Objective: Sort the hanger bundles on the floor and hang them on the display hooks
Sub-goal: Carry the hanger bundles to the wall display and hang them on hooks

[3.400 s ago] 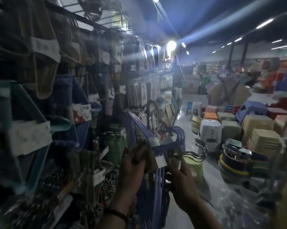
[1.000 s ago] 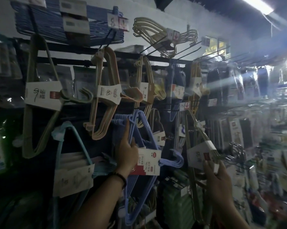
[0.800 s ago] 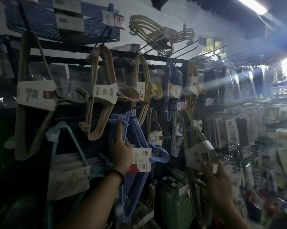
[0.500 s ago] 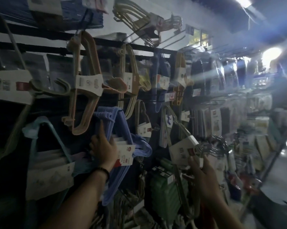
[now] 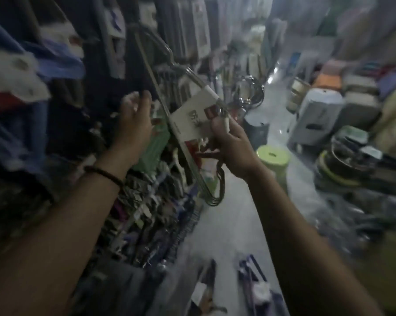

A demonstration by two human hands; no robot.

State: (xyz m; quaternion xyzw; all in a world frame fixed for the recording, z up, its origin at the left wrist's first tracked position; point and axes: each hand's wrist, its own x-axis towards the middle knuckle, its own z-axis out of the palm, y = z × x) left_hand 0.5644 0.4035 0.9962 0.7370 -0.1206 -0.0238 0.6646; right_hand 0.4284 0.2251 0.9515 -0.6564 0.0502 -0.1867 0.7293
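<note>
Where the right hand meets the metal hanger bundle, its grip is clenched round the bundle's neck, with the thumb pressed on the lower right corner of the white card label. The bundle is held up in the air at the middle of the scene. It is tilted, so its thin wires run up to the far left and loop down below the hand, and its chrome hooks show just beyond the fingers. Just left of it, the left hand is raised toward the display rack. Its grip is released, the fingers loose and holding nothing, and a dark bracelet sits on the wrist. On the far left of the rack hang blurred blue hanger bundles with white labels. On the floor, near the bottom edge, lie more dark blue hanger bundles. To the right stand a green stool, a pale plastic bin farther off, and stacked round basins.
</note>
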